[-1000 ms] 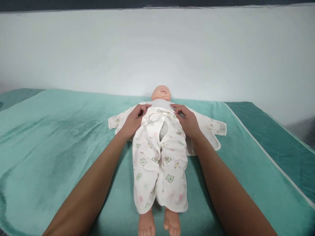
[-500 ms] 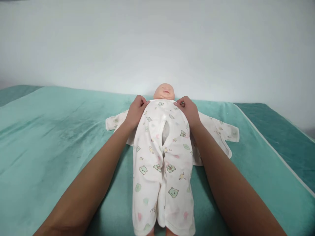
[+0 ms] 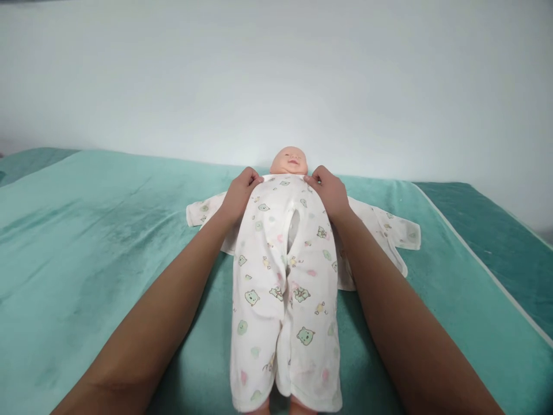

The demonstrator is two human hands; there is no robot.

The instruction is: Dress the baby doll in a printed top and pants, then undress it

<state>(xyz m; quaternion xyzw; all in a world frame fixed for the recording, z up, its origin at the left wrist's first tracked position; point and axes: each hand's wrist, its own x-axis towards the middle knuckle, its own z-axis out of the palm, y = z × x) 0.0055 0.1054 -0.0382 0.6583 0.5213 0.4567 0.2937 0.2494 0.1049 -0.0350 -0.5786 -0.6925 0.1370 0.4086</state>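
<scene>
A baby doll [image 3: 290, 159] lies on its back, head away from me. White baby pants [image 3: 263, 276] printed with green bears cover its body and legs, with a slit at the crotch and the feet just showing at the near hems. My left hand [image 3: 244, 193] pinches the waistband at its left corner by the doll's chest. At the right corner my right hand [image 3: 329, 191] grips the same waistband, thumb against the cloth. Under the pants a matching baby shirt [image 3: 400, 231] is spread, both sleeves stretched out sideways. Its middle is hidden.
A teal plush blanket [image 3: 108, 242] lies beneath everything, with light wrinkles at the left. Its darker border [image 3: 488, 230] runs down the right side behind a pale seam. Behind the doll's head rises a plain pale wall [image 3: 276, 75].
My right fingers have shifted slightly left along the waistband, and their grip looks tighter. The pants' front has moved a little. My left hand stays at its corner.
</scene>
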